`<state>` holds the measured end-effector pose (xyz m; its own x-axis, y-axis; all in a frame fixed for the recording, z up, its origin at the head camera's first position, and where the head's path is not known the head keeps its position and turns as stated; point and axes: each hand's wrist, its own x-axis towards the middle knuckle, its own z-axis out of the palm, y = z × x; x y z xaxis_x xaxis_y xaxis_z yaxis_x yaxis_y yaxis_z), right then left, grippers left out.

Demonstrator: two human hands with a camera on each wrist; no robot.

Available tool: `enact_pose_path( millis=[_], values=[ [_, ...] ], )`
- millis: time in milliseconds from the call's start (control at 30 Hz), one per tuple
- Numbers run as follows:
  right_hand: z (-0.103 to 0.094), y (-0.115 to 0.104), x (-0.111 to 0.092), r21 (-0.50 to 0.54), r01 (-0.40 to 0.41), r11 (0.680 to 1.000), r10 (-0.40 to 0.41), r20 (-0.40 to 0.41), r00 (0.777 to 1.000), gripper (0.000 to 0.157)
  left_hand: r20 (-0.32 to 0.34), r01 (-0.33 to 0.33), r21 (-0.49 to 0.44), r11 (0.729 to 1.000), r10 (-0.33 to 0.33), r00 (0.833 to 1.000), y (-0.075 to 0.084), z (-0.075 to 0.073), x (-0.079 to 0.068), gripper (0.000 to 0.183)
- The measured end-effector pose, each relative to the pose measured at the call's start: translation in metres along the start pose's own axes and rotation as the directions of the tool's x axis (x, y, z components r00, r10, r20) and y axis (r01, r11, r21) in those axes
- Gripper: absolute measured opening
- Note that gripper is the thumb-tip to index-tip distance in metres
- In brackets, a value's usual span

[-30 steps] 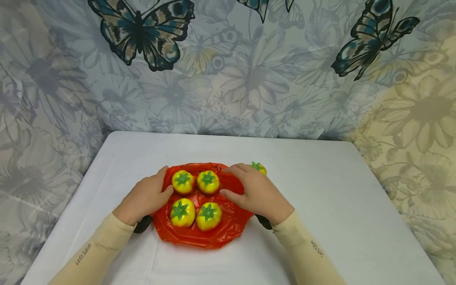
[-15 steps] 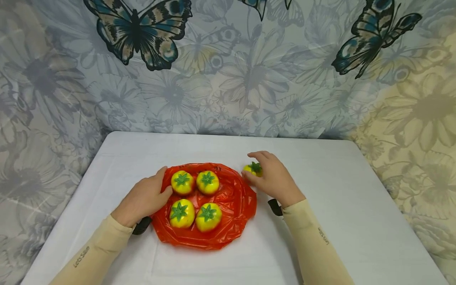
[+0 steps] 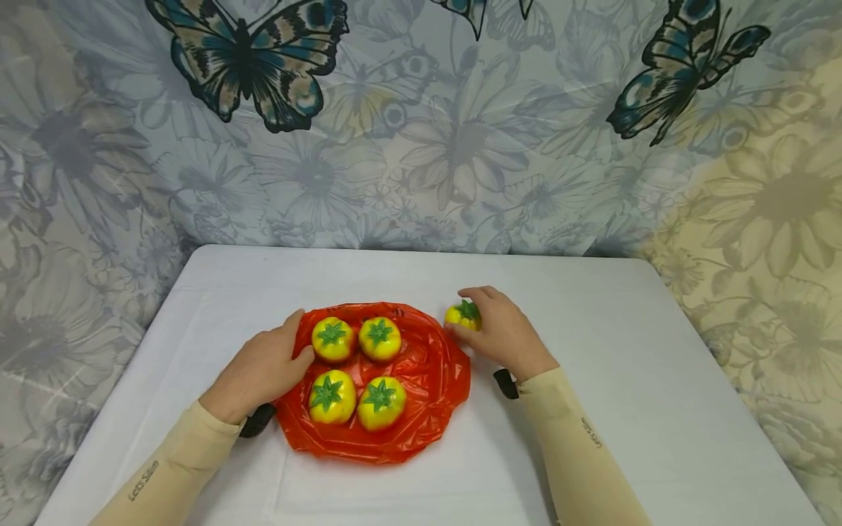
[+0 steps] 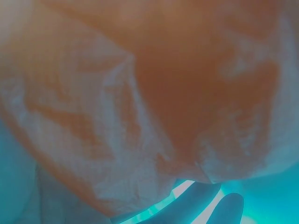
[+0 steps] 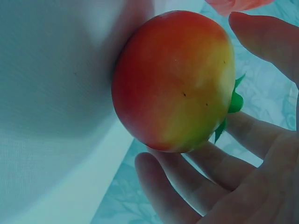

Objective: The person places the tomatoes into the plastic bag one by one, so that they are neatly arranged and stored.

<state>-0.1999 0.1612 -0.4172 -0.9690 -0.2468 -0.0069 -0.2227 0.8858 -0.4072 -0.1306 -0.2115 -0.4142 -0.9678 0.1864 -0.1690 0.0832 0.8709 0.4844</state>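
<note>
A red plastic bag lies spread with its rim rolled outward. Several yellow tomatoes with green star-shaped tops sit in it. My left hand grips the bag's left side, thumb inside the rim and fingers outside. Bag plastic fills most of the left wrist view. Beyond the bag's upper right, the fingers of my right hand curve round another tomato. In the right wrist view this tomato is red at its base and yellow near its top, with the thumb close beside it.
A white cloth covers the table, extending past the bag on every side. Behind the table and along its sides hangs a flowered backdrop with butterflies. Long cream sleeves cover both forearms.
My right hand has moved from the bag's right rim out to the loose tomato and settled a little lower round it. My left hand has stayed on the bag.
</note>
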Motion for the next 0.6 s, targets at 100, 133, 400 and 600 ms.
enact_pose_path(
  millis=[100, 133, 400, 600],
  values=[
    [0.0017, 0.0013, -0.0004, 0.001, 0.002, 1.000, -0.002, 0.006, 1.000, 0.065, -0.002, -0.001, -0.002, 1.000, 0.001, 1.000, 0.0004, 0.0002, -0.0002, 0.077],
    [0.0020, 0.0016, -0.0004, 0.000, 0.006, 1.000, -0.006, 0.005, 1.000, 0.064, -0.002, 0.000, -0.004, 1.000, 0.000, 1.000, 0.0007, 0.0003, -0.0003, 0.077],
    [0.0040, 0.0007, -0.0006, -0.007, 0.025, 1.000, -0.025, -0.002, 1.000, 0.063, -0.002, 0.001, 0.004, 1.000, -0.001, 1.000, 0.0007, 0.0006, 0.0001, 0.077],
    [0.0047, 0.0007, -0.0007, -0.005, 0.036, 0.999, -0.036, 0.003, 0.999, 0.062, -0.007, 0.003, 0.006, 1.000, -0.003, 1.000, 0.0019, 0.0009, 0.0002, 0.076]
  ],
)
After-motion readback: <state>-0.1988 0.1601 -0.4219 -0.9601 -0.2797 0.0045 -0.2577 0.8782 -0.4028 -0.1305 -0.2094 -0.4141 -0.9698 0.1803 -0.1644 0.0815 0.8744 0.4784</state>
